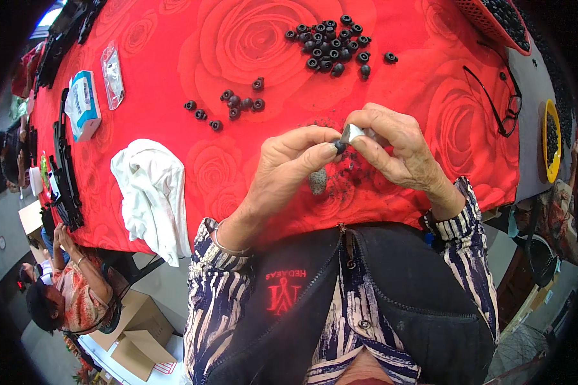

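Observation:
Over the near part of the red table, my left hand [290, 163] pinches a small black round part [339, 147] between thumb and fingers. My right hand [395, 146] is closed on a small blade with a white wrapped grip [354, 132]. The blade's dark edge meets the black part, or nearly so; I cannot tell which. Beneath my hands lies a grey, rough, stone-like piece [318, 182], with black crumbs scattered around it. Farther off sits a pile of similar black knob-like parts [327, 45], and a smaller loose group [234, 102] lies to the left.
A white cloth [151, 199] lies left of me, with a tissue pack [83, 106] and a clear plastic case [112, 76] beyond. Eyeglasses [508, 115] rest at the right. A red basket [494, 22] and yellow bowl [551, 141] hold black parts. Another person [77, 282] sits at left.

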`<state>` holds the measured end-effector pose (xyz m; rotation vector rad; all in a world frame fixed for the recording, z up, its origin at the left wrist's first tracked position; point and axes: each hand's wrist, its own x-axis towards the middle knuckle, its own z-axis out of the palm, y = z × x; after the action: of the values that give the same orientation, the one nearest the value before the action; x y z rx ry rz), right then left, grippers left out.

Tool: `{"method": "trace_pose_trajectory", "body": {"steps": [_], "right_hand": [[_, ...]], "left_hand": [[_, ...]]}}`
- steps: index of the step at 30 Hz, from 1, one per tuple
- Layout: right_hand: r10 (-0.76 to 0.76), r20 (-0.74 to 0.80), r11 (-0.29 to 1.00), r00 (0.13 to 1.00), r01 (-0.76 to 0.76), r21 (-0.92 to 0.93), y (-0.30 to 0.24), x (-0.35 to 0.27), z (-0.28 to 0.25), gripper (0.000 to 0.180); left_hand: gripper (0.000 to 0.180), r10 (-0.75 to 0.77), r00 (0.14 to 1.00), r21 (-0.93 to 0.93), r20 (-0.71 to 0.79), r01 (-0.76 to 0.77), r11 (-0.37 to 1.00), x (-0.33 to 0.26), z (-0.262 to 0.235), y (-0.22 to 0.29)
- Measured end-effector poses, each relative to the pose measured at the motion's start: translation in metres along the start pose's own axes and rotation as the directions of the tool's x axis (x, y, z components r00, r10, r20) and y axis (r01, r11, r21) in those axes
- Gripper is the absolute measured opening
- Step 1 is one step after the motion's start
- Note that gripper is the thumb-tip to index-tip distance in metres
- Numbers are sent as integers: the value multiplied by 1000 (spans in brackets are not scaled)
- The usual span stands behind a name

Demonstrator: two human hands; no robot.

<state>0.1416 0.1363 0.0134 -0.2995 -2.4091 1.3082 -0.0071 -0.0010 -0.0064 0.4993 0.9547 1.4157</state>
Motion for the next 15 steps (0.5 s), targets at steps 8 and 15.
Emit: {"method": "trace_pose_trajectory", "body": {"steps": [8,15], "right_hand": [[-12,23,1000,1000,12,24,5,-1,-1,17],[-22,36,1000,999,22,8,8,0,-1,17]], "left_hand": [[21,-52,999,-24,16,52,998,2,2,-1],[20,-77,997,2,-25,77,997,4,2,-5]]}}
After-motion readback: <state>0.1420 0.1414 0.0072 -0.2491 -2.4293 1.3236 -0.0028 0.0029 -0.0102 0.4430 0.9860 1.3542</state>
